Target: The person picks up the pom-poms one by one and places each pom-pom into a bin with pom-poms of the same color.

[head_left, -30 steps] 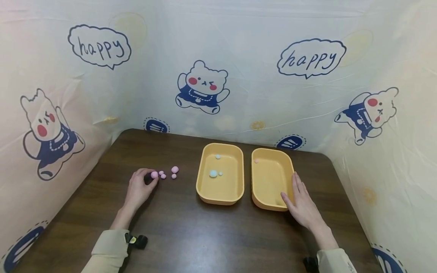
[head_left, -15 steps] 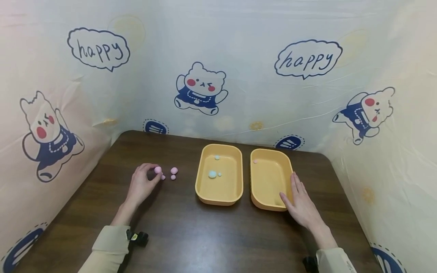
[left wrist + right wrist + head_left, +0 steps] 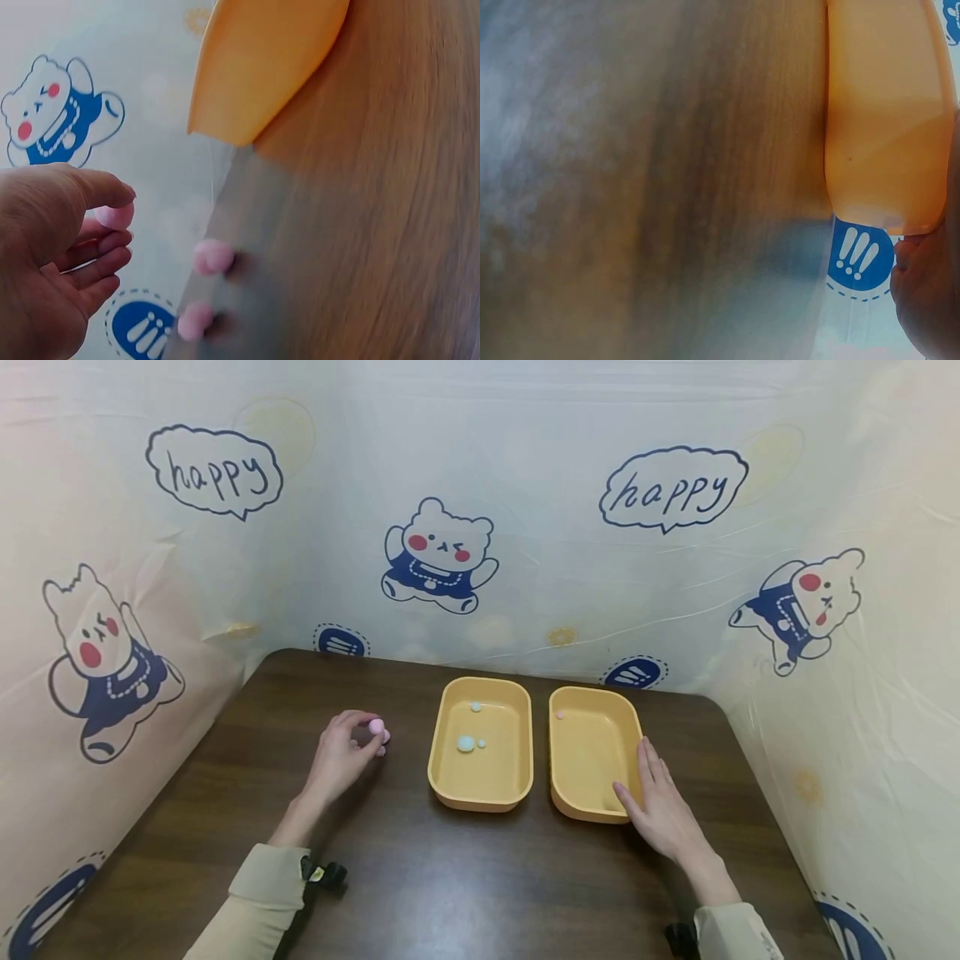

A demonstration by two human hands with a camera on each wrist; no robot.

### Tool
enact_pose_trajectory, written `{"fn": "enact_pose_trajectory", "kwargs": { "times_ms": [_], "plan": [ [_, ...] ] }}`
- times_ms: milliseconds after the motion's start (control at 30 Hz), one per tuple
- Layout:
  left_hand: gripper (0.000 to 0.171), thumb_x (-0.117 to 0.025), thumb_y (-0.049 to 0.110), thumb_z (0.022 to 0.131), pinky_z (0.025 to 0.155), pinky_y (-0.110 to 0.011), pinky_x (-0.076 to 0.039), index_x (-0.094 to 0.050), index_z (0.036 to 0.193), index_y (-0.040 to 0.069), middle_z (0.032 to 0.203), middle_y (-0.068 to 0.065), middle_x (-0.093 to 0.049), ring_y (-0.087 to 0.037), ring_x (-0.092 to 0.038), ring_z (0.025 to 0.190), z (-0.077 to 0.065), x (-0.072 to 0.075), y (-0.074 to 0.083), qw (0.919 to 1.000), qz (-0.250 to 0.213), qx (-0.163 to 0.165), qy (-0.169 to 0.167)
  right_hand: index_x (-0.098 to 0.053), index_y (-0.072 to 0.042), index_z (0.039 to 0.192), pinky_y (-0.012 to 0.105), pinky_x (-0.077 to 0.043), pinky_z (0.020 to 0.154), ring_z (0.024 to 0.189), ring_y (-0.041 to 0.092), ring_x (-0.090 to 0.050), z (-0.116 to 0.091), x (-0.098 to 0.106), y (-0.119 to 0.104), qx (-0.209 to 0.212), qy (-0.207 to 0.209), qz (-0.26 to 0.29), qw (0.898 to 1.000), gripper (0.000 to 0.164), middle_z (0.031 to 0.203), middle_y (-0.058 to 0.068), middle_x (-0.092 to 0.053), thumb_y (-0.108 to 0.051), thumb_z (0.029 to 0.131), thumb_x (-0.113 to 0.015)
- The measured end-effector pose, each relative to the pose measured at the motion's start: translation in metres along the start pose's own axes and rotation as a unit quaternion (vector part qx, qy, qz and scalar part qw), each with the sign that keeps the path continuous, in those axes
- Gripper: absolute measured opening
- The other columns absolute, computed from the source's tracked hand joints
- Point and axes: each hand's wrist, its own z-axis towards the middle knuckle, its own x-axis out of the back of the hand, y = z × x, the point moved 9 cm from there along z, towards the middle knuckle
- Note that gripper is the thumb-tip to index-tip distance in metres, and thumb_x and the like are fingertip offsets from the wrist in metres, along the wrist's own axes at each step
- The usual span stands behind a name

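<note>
My left hand (image 3: 341,760) pinches a pink ball (image 3: 377,726) between thumb and fingers, above the left part of the table. In the left wrist view the held pink ball (image 3: 115,216) sits under the thumb tip. More pink balls (image 3: 214,256) lie close by on the tabletop, partly hidden by the hand in the head view. My right hand (image 3: 667,814) rests against the right yellow tray (image 3: 596,814), fingers straight along its right side and thumb at the rim. One small pink ball (image 3: 559,715) is inside that tray, near its far left corner.
Left of that tray stands a second yellow tray (image 3: 480,803). A larger light-blue ball (image 3: 466,743) and two smaller blue ones lie in it. The brown wooden table (image 3: 480,885) meets a printed cloth (image 3: 555,552) at the back and sides.
My left hand has moved right and slightly away from me, carrying the pink ball from the left end of the group to its right end. The right hand stays at the tray.
</note>
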Motion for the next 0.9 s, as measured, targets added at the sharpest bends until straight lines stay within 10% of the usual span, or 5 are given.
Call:
{"fn": "enact_pose_trajectory", "kwargs": {
  "times_ms": [900],
  "plan": [
    [0.036,-0.079,0.018,0.101,0.114,-0.066,-0.053,-0.072,0.133,0.003,0.139,-0.021,-0.069,-0.043,-0.063,0.133,0.025,-0.034,0.031,0.9995,-0.017,-0.013,-0.023,0.002,-0.002,0.175,0.068,-0.019,0.136,0.169,0.052,-0.013,0.000,-0.002,0.002,-0.001,-0.001,0.004,1.000,0.095,0.186,0.021,0.001,-0.053,0.114,-0.049]
  ]
}}
